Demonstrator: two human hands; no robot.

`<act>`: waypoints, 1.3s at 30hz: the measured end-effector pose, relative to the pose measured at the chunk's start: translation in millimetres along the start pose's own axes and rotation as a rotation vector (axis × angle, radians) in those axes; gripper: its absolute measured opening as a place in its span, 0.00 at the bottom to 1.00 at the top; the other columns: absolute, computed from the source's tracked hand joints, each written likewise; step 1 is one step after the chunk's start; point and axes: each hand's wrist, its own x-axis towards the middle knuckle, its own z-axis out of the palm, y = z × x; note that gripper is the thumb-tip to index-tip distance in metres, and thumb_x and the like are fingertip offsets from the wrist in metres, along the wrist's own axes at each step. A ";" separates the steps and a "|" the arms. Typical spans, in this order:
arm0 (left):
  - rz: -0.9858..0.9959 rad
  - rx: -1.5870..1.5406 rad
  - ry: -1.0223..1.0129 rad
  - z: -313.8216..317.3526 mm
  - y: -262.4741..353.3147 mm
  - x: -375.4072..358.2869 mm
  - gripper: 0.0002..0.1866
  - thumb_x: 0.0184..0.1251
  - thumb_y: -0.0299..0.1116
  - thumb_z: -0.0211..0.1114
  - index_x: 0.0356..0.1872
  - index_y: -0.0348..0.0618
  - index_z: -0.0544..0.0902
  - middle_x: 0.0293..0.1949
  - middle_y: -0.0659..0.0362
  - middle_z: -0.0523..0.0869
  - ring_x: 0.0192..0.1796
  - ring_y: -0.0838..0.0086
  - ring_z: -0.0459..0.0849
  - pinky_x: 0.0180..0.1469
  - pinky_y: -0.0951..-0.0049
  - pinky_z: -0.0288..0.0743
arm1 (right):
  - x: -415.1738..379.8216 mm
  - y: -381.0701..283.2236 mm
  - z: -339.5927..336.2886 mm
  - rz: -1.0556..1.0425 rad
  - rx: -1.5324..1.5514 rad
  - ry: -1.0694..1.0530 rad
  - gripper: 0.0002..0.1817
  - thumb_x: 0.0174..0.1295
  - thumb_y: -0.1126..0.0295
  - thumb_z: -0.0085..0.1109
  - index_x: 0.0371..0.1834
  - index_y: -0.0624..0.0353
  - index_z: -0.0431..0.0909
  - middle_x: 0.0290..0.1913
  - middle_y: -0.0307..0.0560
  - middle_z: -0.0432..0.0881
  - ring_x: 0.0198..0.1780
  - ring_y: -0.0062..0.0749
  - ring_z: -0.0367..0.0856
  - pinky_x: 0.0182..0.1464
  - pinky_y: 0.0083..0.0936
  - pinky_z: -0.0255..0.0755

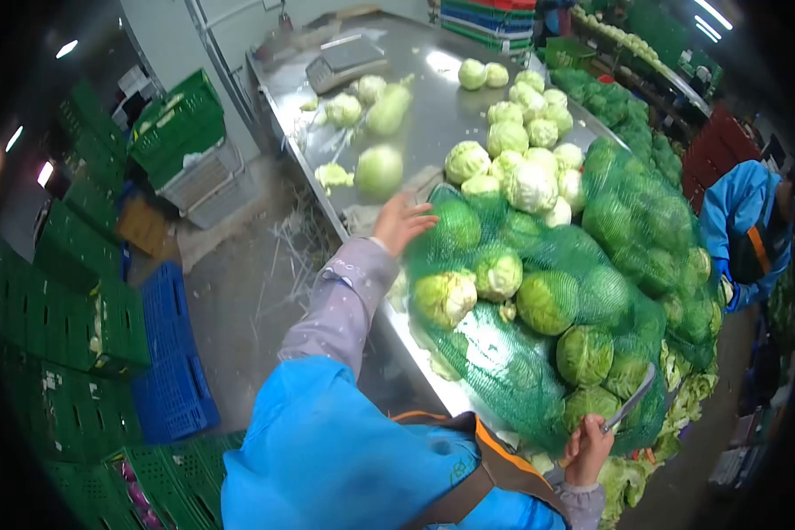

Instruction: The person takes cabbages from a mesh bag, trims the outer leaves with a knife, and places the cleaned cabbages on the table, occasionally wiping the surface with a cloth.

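A worker in a blue apron is leaning over a steel worktop (433, 115) piled with cabbages. The left hand (399, 221), fingers spread and gripping nothing, is reaching to the top of a green mesh sack (512, 371) at the worktop's near left edge and appears to be touching the netting, though the blur makes contact hard to confirm. The right hand (587, 450) is clenching the handle of a knife (629, 399), blade pointing up against the sack's near end. Netted cabbages are filling the near half and right edge of the worktop; loose trimmed heads (521, 155) are lying just beyond them, and a scale (344, 60) is sitting at the far left corner. Another person's blue sleeve (733, 208) is showing at the right edge.
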 end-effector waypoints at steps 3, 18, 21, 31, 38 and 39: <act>0.280 1.146 -0.092 46.8 -21.6 -42.9 0.27 0.54 0.50 0.69 0.47 0.37 0.81 0.36 0.53 0.86 0.40 0.59 0.85 0.44 0.69 0.78 | 5.0 1.6 12.0 0.045 -0.092 -0.036 0.09 0.60 0.66 0.58 0.33 0.59 0.71 0.18 0.42 0.71 0.10 0.21 0.61 0.11 0.19 0.55; 0.320 1.999 0.026 51.6 -117.3 -47.4 0.34 0.54 0.37 0.65 0.65 0.56 0.66 0.70 0.48 0.59 0.73 0.51 0.54 0.66 0.34 0.54 | 55.3 39.8 62.0 -0.066 -0.427 -0.522 0.07 0.63 0.68 0.57 0.31 0.58 0.73 0.18 0.36 0.70 0.17 0.15 0.64 0.18 0.13 0.52; 0.153 2.023 -0.118 56.2 -87.6 -67.0 0.36 0.51 0.32 0.67 0.65 0.58 0.66 0.71 0.50 0.56 0.73 0.50 0.51 0.63 0.30 0.55 | 71.8 59.4 33.2 -0.103 -0.421 -0.604 0.07 0.64 0.67 0.57 0.35 0.59 0.74 0.23 0.37 0.73 0.19 0.15 0.67 0.19 0.13 0.56; 0.669 1.128 -0.321 144.1 -39.2 -216.3 0.56 0.28 0.41 0.79 0.66 0.42 0.57 0.61 0.45 0.63 0.65 0.52 0.64 0.66 0.59 0.63 | -3.3 5.4 -6.6 0.022 -0.462 -0.259 0.21 0.65 0.60 0.53 0.57 0.58 0.75 0.24 0.34 0.70 0.20 0.20 0.61 0.20 0.20 0.54; 0.257 0.839 -0.677 238.5 -188.5 -308.8 0.59 0.25 0.40 0.79 0.66 0.40 0.56 0.60 0.43 0.64 0.64 0.49 0.66 0.64 0.60 0.64 | -18.6 42.1 -167.6 -0.060 -0.004 -0.372 0.32 0.62 0.46 0.54 0.62 0.52 0.60 0.21 0.38 0.67 0.16 0.23 0.63 0.17 0.18 0.62; 0.175 0.913 -0.671 250.1 -211.8 -323.0 0.59 0.26 0.42 0.79 0.66 0.39 0.56 0.60 0.43 0.64 0.64 0.49 0.65 0.64 0.59 0.63 | -28.8 37.3 -179.8 0.102 -0.144 -0.244 0.48 0.59 0.47 0.60 0.76 0.48 0.41 0.25 0.43 0.74 0.19 0.29 0.68 0.20 0.25 0.67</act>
